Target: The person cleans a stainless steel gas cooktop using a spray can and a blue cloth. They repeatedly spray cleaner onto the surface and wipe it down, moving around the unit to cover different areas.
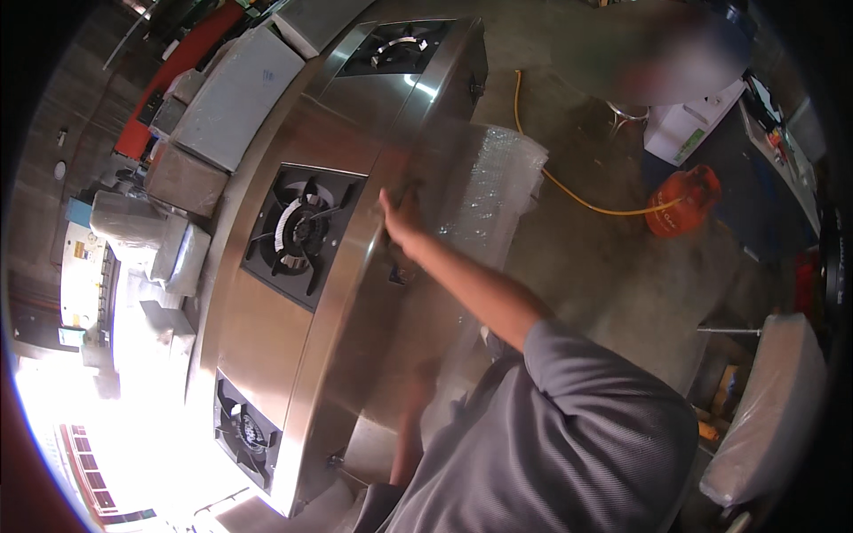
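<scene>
Right hand (406, 224) meets the front edge of a long, shiny stainless-steel three-burner stove (342, 124).
The left forearm (409, 444) reaches up along the stove's front, its hand too faint to make out, so its grip cannot be told; the right hand, beside the middle burner, holds its thumb apart from blurred fingers, and whether they grip anything cannot be told. The stove runs left of the wearer, its top glossy with reflected light. Counted left to right: three square black burners (302, 229), one sheet of clear bubble wrap (498, 178), one thin yellow hose (577, 197) and one rounded orange cylinder (680, 200).
</scene>
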### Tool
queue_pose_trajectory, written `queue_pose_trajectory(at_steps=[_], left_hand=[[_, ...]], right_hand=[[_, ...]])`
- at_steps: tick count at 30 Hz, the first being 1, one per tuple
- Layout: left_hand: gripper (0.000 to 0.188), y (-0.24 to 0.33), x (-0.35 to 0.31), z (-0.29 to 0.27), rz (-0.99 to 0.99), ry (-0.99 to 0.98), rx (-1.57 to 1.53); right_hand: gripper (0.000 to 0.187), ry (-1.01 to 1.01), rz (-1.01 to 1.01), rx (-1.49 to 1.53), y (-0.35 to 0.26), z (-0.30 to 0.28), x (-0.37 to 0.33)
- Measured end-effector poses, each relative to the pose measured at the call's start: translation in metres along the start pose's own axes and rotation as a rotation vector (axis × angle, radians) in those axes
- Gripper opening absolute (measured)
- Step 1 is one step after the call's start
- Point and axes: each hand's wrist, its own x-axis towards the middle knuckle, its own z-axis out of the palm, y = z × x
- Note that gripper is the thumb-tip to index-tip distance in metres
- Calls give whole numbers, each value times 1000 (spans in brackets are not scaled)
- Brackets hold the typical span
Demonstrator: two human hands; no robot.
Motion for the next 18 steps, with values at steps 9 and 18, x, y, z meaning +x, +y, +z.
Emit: queue_pose_trajectory(at_steps=[9,18], left_hand=[[35,124,14,49,-318,508,49],[30,146,21,18,-455,284,45]], right_hand=[[87,45,90,24,-11,-39,92],[57,-316,44,-339,95,-20,32]])
